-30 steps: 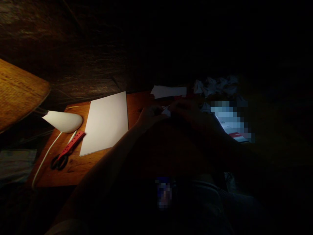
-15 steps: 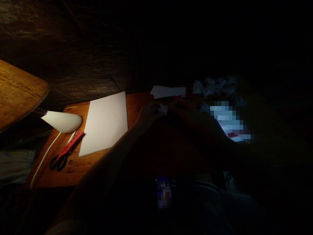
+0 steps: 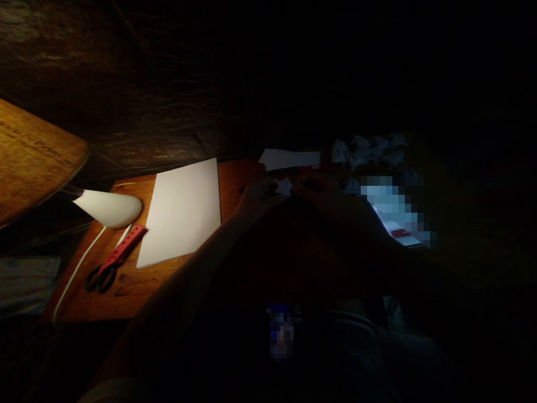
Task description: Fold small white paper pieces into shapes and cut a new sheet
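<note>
The scene is very dark. My left hand [image 3: 258, 198] and my right hand [image 3: 316, 193] meet over the far middle of a wooden table [image 3: 126, 285]. Between their fingertips is a small piece of white paper [image 3: 285, 187], pinched by both. The fingers are closed round it, though their detail is lost in shadow. A stack of white paper sheets [image 3: 180, 212] lies to the left of my left hand.
A white lamp [image 3: 111, 208] with a cord stands at the table's left, with red-handled scissors [image 3: 115, 258] beside it. A white sheet [image 3: 289, 158] and crumpled papers [image 3: 369, 148] lie at the far edge. A lit screen [image 3: 392, 210] glows right.
The hands have shifted slightly and the small paper between them has turned a little. Nothing else on the table has moved.
</note>
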Motion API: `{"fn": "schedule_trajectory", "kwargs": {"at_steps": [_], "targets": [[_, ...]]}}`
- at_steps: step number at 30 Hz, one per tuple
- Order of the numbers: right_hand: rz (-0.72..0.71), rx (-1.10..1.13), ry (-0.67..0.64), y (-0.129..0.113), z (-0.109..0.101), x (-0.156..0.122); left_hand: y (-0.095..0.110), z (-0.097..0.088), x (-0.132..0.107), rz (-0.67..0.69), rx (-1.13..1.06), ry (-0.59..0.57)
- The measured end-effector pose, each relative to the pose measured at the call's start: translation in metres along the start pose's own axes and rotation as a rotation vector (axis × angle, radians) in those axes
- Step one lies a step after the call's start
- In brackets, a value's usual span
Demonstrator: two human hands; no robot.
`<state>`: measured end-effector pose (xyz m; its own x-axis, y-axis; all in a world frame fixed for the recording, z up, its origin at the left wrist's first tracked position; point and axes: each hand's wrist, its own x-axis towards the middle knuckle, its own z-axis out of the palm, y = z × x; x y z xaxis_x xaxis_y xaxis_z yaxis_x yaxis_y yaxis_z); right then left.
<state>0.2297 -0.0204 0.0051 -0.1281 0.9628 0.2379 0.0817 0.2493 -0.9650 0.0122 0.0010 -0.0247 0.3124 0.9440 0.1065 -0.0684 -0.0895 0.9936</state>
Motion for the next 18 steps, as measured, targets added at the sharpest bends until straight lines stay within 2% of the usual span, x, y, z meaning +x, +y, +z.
{"fn": "schedule_trajectory", "kwargs": {"at_steps": [4, 8, 15, 18], "targets": [[0.058, 0.084, -0.036, -0.004, -0.002, 0.000, 0.012, -0.001, -0.004, -0.047, 0.000, 0.005], [0.047, 0.103, -0.081, -0.005, -0.004, 0.001, 0.021, 0.001, -0.006, -0.040, 0.068, -0.064], [0.039, -0.004, -0.073, -0.007, -0.004, 0.000, 0.023, 0.005, -0.006, -0.002, 0.031, -0.068], [0.049, -0.032, -0.049, -0.006, -0.002, 0.000, 0.021, 0.004, -0.005, -0.023, 0.026, -0.031]]}}
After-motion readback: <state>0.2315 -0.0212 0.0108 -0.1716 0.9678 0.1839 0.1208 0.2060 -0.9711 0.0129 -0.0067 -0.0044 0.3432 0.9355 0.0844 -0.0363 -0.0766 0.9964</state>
